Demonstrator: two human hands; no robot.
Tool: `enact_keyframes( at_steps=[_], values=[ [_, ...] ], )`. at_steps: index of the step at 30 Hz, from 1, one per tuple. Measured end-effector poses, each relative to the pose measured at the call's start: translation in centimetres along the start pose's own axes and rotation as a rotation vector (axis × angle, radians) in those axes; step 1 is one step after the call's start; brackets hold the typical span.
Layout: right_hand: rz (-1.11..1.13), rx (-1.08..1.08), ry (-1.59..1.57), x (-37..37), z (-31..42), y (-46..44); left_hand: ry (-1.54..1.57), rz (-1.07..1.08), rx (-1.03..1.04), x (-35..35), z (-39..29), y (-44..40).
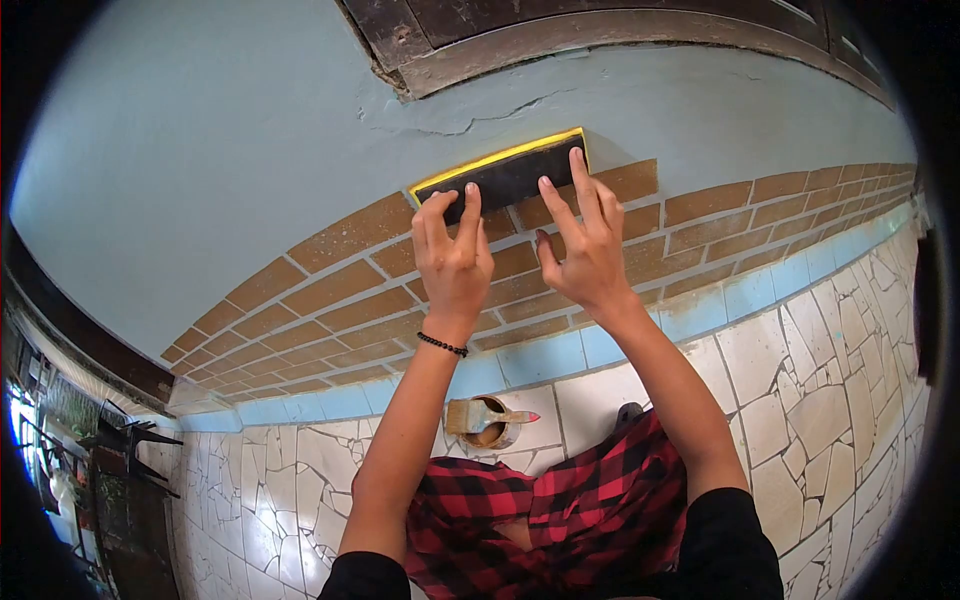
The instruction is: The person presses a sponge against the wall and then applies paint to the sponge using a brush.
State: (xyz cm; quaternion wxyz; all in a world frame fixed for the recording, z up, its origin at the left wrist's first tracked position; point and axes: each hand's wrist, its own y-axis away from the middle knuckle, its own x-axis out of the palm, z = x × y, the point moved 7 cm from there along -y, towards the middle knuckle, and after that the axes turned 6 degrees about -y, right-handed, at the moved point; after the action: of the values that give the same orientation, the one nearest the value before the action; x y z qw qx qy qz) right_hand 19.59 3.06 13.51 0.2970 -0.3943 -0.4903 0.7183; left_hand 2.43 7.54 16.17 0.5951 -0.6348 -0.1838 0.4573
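Note:
A black rectangular piece with a yellow edge [515, 177] lies flat against the wall, over the top row of the brown brick pattern [345, 234]. Fingertips of my left hand [452, 250] press on its left part, with the fingers apart and a beaded bracelet at the wrist. My right hand [585, 240] touches its right part with spread fingertips. Neither hand is wrapped round the piece. Below, on the floor, a brush [480, 417] rests across the top of a small container [497, 436] of brownish contents.
The blue-grey wall [220, 130] has a crack above the piece, below a dark wooden frame [560, 35]. Light blue tiles [500, 372] run along the wall's foot. The floor [800, 420] is pale broken tile. Dark furniture [140, 450] stands at the far left.

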Motion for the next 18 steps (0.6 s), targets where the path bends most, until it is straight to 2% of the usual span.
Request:
enact_keyframes(
  at_steps=[2,5,18],
  values=[
    [0.017,-0.015,0.089,-0.1,-0.1,-0.1,0.006,0.026,-0.016,-0.1,-1.3,0.3],
    [0.051,0.039,0.048,-0.3,0.2,-0.3,-0.008,0.095,-0.01,0.2,-2.9,1.3],
    [0.189,0.107,0.172,-0.2,0.7,-0.3,-0.027,0.273,-0.016,0.3,-3.3,1.4]
  ],
)
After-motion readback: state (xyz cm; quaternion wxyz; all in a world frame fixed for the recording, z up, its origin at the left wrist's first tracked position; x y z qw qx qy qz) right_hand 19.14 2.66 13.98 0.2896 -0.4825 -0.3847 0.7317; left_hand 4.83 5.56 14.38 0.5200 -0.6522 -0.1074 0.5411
